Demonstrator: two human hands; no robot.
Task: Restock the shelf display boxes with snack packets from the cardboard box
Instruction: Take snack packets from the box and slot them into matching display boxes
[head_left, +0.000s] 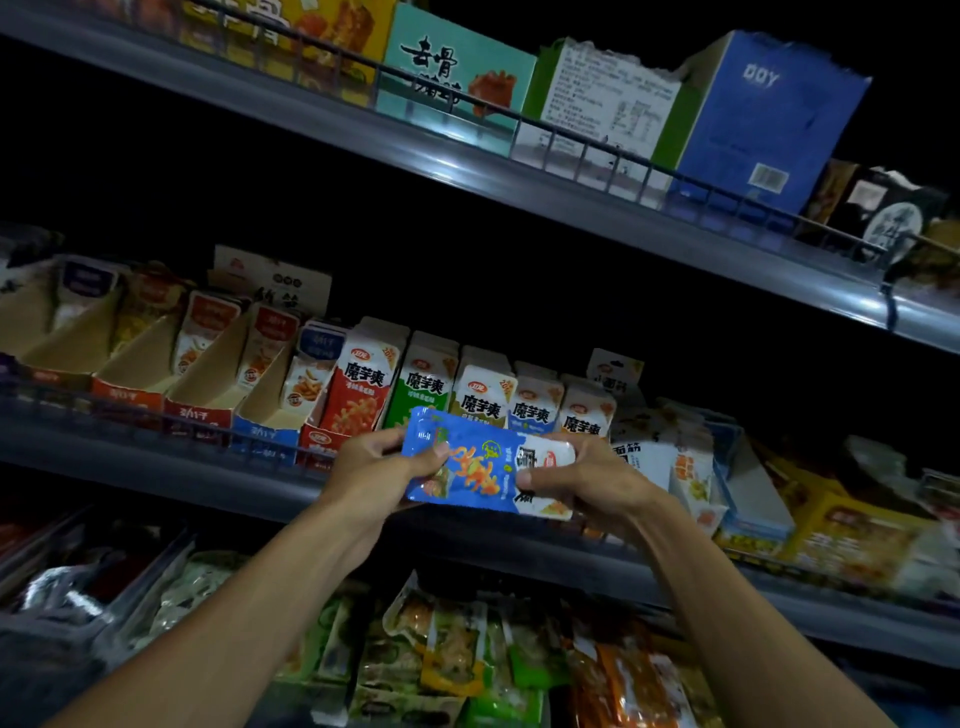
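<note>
I hold a blue and white snack packet (480, 467) sideways in front of the middle shelf. My left hand (376, 467) grips its blue end and my right hand (587, 480) grips its white end. Behind it stands a row of display boxes on the middle shelf (156, 457): red (358, 400), green (423, 389), olive (480, 395), blue (532, 410) and orange (584, 415), all holding upright packets. Further left, slanted display boxes (208, 374) are only partly filled. The cardboard box is not in view.
A wire rail (130, 415) runs along the middle shelf's front edge. The top shelf (571, 197) carries teal, white and blue cartons. Below, bins hold loose green and orange packets (457, 660). Yellow cartons (852, 530) sit at the right.
</note>
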